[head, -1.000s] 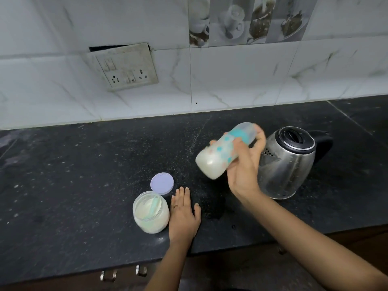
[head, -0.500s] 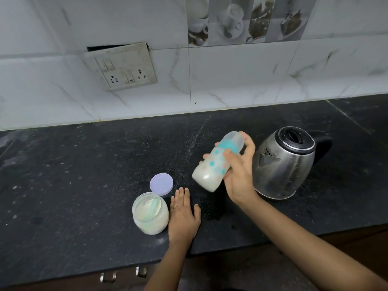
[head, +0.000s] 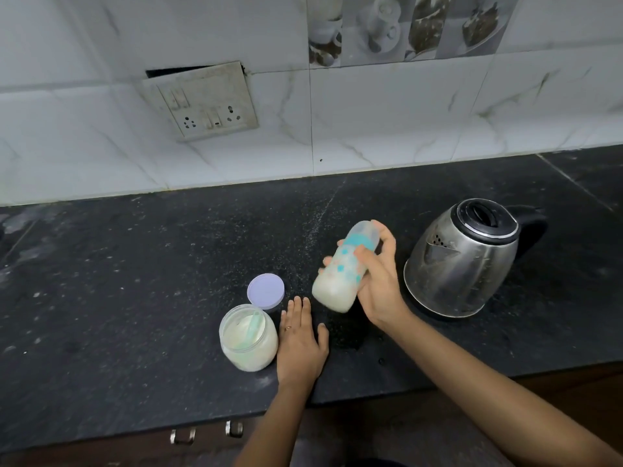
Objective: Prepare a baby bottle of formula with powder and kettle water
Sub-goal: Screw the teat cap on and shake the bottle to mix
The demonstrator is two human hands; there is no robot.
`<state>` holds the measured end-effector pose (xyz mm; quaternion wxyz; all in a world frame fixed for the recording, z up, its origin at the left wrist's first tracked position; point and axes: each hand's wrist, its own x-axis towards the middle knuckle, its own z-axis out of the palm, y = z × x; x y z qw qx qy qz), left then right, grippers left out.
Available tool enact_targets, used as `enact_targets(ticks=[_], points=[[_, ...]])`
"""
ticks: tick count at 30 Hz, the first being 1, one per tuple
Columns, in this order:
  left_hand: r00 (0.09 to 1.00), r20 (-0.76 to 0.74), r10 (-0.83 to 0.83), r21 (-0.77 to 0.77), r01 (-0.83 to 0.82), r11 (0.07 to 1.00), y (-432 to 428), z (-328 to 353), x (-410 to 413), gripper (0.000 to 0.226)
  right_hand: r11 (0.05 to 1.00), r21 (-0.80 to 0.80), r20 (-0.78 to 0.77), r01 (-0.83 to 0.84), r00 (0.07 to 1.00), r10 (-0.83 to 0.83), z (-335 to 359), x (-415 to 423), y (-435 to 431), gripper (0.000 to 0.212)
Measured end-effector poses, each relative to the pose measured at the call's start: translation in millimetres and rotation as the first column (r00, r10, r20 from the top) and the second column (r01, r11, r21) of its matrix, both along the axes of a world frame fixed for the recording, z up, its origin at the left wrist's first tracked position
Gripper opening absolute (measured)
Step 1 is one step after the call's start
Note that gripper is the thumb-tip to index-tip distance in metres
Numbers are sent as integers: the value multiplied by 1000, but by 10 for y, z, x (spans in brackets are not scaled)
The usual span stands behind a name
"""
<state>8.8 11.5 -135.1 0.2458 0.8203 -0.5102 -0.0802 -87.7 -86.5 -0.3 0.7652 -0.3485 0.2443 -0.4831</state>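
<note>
Head view: right hand (head: 381, 288) wraps the tilted baby bottle (head: 340, 273) mid-body, at nine o'clock of the kettle (head: 462, 264). It is probably liquid-heavy, smooth and slippery. Left hand (head: 300, 345) lies flat, empty.

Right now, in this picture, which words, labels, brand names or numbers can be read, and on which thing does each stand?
No text can be read here.
baby bottle: only teal and pink shapes, no letters.
kettle: no brand or mark legible.
powder jar and lid: plain, no label visible.
switch plate: no markings legible.
picture tiles: cups and food, no words.
</note>
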Motion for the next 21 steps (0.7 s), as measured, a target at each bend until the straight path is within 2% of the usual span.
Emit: enact_targets(ticks=[2,3,5,6,9,10,13,14,17,18,21], points=[[1000,5,1,8,-1,1000,6,-12,-8,59,986,137,37,97,994,-103,8,13,-59,43],[1000,6,2,5,-2,1000,10,-10,-6,58,984,161,55,78,995,-88,2,21,-78,44],[1000,5,2,-5,-2,1000,13,-4,-2,58,993,93,44,-67,997,63,6,10,-57,48],[1000,3,3,-7,-3,1000,9,-4,-1,58,994,74,36,-85,996,82,9,10,-62,50],[1000,3,4,-1,-4,1000,4,-10,-8,58,975,204,53,89,993,-102,21,10,-174,48],[1000,0,4,-3,-4,1000,5,-8,-8,58,972,220,60,80,994,-96,14,-12,-198,46],[1000,2,0,-7,0,1000,9,-10,-4,59,982,82,3,-169,986,169,28,-109,-143,48],[1000,5,1,-8,-1,1000,8,-10,0,59,983,68,9,-173,985,173,29,-118,-147,49],[1000,-1,5,-3,-5,1000,2,-13,-12,58,981,192,106,-6,994,-15,25,-113,-205,50],[1000,0,4,-4,-4,1000,7,-13,-14,59,976,216,126,-26,992,-1,30,-115,-187,54],[1000,-7,-1,-10,1,1000,5,-9,2,59,980,138,77,-143,988,134,66,-121,-89,54]])
